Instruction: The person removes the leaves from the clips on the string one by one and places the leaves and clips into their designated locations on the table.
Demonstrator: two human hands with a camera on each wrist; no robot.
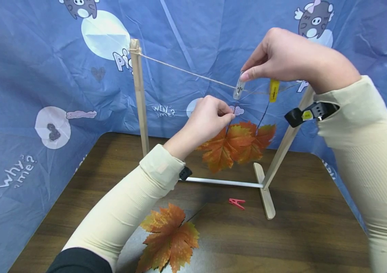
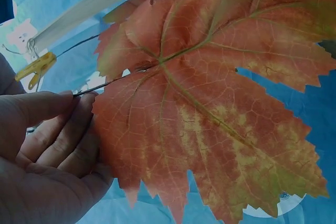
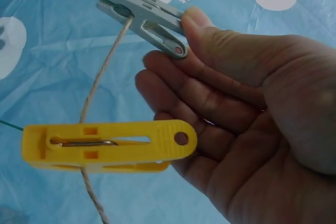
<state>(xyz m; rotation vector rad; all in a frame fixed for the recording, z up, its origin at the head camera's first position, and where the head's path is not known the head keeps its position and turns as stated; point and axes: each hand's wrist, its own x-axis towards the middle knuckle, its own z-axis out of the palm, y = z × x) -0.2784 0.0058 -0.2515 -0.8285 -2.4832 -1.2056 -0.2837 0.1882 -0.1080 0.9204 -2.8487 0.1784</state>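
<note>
My right hand (image 1: 290,57) pinches the handle end of a grey clothespin (image 3: 142,17) between thumb and finger. The clothespin sits on a twine line (image 1: 186,71), and a thin green stem runs into its tip in the right wrist view. Below it, my left hand (image 1: 210,115) pinches the dark stem of an orange artificial maple leaf (image 2: 210,103), which hangs stem up. Beside my right hand, a yellow clothespin (image 3: 105,145) is clipped on the same twine, with a second orange leaf (image 1: 265,134) hanging from it, partly behind the first.
Wooden posts (image 1: 139,98) hold the twine at both ends, joined low down by a white rod (image 1: 224,182). A red clothespin (image 1: 236,203) and another maple leaf (image 1: 171,240) lie on the brown table (image 1: 302,227). A blue printed cloth (image 1: 19,76) hangs behind.
</note>
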